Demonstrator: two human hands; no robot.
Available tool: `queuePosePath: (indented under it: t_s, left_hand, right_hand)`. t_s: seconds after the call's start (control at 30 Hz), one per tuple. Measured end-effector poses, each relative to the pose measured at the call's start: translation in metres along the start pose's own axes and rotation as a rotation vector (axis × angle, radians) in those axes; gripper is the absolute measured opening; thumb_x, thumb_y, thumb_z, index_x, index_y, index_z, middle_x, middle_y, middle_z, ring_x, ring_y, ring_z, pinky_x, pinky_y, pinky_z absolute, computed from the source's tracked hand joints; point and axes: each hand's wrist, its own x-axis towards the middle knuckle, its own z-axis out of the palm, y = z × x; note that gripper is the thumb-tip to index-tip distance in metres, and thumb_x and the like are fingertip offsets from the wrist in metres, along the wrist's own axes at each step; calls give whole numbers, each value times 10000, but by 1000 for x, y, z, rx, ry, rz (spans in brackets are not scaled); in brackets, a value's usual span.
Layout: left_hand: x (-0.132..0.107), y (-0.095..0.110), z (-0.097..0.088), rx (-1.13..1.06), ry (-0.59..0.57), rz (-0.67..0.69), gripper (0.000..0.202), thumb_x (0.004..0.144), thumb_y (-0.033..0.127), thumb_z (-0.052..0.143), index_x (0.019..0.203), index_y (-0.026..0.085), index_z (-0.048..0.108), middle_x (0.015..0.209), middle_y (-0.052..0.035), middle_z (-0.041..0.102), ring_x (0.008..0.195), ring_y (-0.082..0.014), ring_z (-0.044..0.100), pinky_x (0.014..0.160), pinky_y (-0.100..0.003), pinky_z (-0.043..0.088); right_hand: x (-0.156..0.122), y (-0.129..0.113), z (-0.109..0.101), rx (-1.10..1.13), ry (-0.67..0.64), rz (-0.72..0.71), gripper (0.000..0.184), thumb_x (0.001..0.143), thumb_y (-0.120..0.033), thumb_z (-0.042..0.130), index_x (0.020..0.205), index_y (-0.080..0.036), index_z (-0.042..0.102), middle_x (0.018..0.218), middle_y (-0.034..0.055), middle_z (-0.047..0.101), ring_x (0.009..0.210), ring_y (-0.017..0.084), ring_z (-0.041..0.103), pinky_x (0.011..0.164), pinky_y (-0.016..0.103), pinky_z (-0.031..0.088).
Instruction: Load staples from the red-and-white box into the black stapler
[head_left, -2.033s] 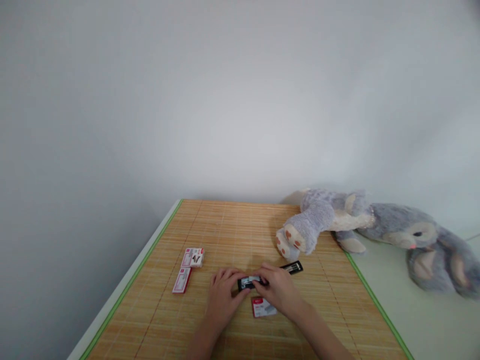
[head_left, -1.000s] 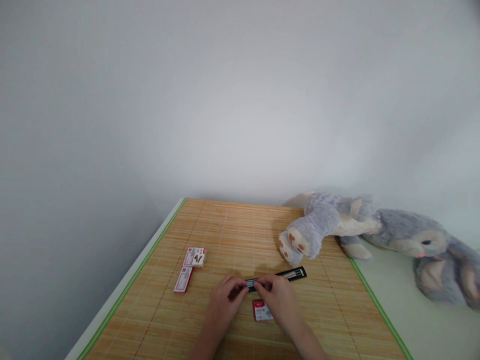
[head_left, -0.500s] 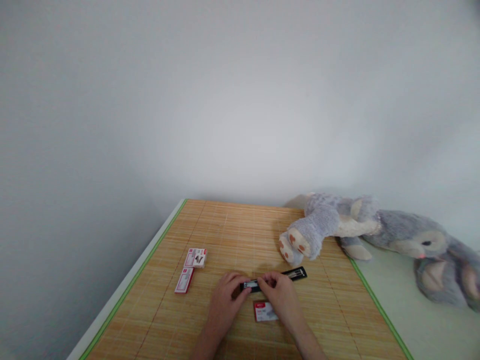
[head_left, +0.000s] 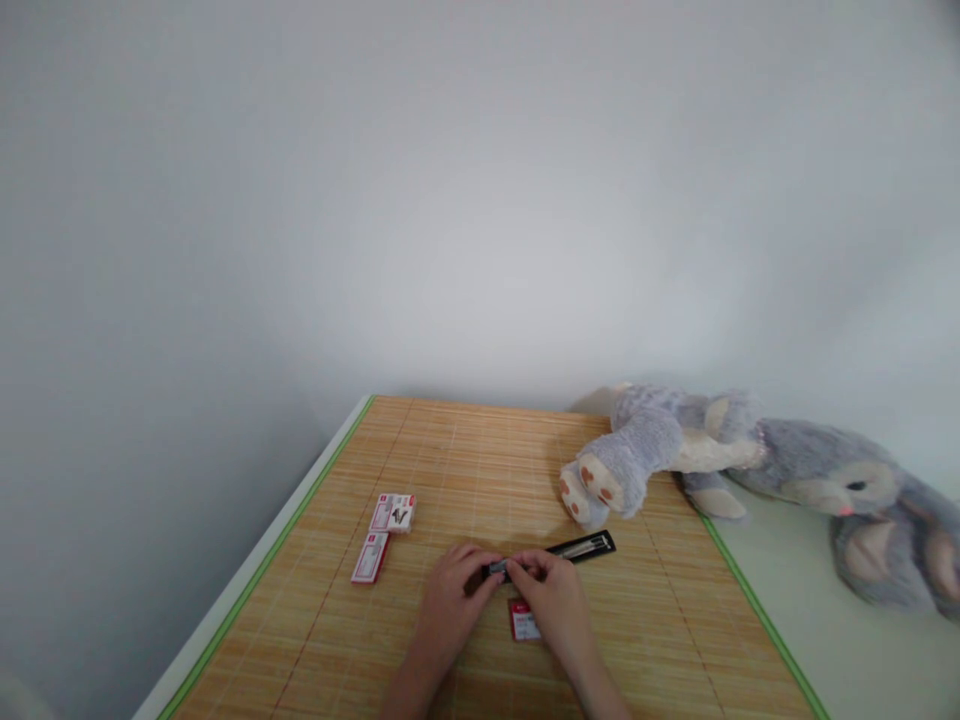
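grasping a slim black case [head_left: 580,549], both hands [head_left: 454,597] [head_left: 559,603] nearly meet, the right partly hiding a red-and-white box [head_left: 523,621].

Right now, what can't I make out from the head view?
All in the head view:
Black pack: middle hidden behind the right hand.
Red-and-white box nearest the person: right part hidden behind the same hand.
Grey piece by the left hand: too small and blurred to identify.
Plush toy: one ear cut off by the right edge.

L hand [head_left: 454,602] + R hand [head_left: 561,606] at blk strip [head_left: 588,547], red/wht box [head_left: 524,621] nr.
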Motion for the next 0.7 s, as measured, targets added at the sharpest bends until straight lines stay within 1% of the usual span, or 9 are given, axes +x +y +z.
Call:
queuePosePath:
  t_s: [0.2,0.33,0.47,0.57,0.7]
  left_hand:
    - [-1,0,0,3,3,-5,210,965,414,664,1111,308,772,1047,-52,743,991,-239,674,912,-393,537]
    - [-2,0,0,-3,4,0,218,963,401,672,1136,309,767,1074,-55,740,1017,-242,668,927,-394,533]
    - [-2,0,-1,-4,-3,-1,216,958,396,688,1147,331,769,1065,-47,739,1026,-244,667,929,-392,530]
    - [-2,-1,0,-6,-4,-5,213,955,388,698,1150,347,773,1050,-35,740,995,-233,673,902,-376,533]
    - [-3,-3,1,-6,1,-12,196,949,386,707,1124,341,783,1031,-31,742,955,-225,676,875,-367,535]
  right_hand:
    - [7,6,1,75,32,42,363,841,-495,666,836,-162,810,732,51,757,658,200,636,625,281,464]
    - [10,13,-1,93,50,81,382,822,-510,671,821,-149,798,723,58,753,647,197,631,618,282,457]
    - [11,16,-2,94,39,103,376,812,-511,669,790,-156,792,688,44,739,621,190,623,591,273,433]
    - [10,18,-1,87,30,118,373,820,-510,648,750,-166,772,659,33,726,587,182,612,565,267,414]
    - [9,18,2,32,43,125,369,839,-505,624,720,-176,742,640,31,712,579,185,614,554,266,402]
